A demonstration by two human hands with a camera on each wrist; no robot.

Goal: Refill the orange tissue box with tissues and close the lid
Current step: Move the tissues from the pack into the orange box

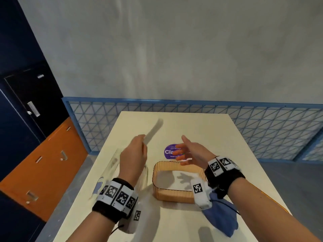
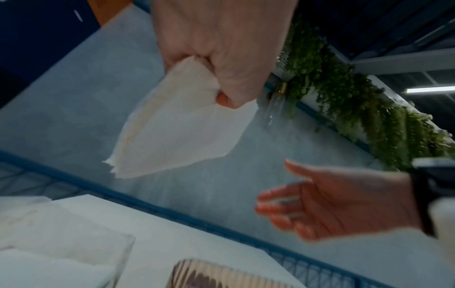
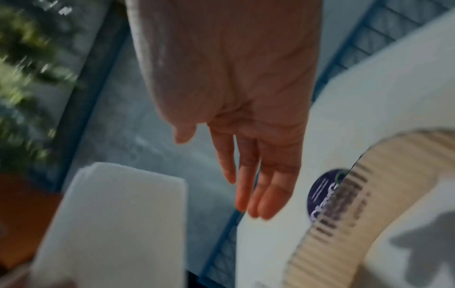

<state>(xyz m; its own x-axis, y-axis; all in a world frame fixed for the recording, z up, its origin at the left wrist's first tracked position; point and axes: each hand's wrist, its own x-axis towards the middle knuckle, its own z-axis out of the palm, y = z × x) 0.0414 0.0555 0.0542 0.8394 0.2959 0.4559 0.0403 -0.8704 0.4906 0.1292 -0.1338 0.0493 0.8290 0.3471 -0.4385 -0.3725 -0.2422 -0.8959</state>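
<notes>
The orange ribbed tissue box (image 1: 174, 196) stands open and empty on the white table (image 1: 227, 145), near the front. My left hand (image 1: 139, 142) is raised left of the box and grips a folded stack of white tissues (image 1: 153, 130), blurred and seen edge-on. The left wrist view shows that stack of tissues (image 2: 177, 124) pinched in the curled left hand (image 2: 211, 78). My right hand (image 1: 183, 151) hovers above the box's far rim, holding nothing, with straight, spread fingers (image 3: 258, 185). In the right wrist view the stack of tissues (image 3: 110, 224) is at lower left and the box (image 3: 369, 194) at right.
A clear plastic item (image 1: 113, 165) lies on the table's left side under my left arm. A round purple sticker (image 1: 170, 151) is on the table behind the box. Blue cloth (image 1: 220, 217) hangs below my right wrist. A blue mesh fence (image 1: 262, 128) runs behind the table.
</notes>
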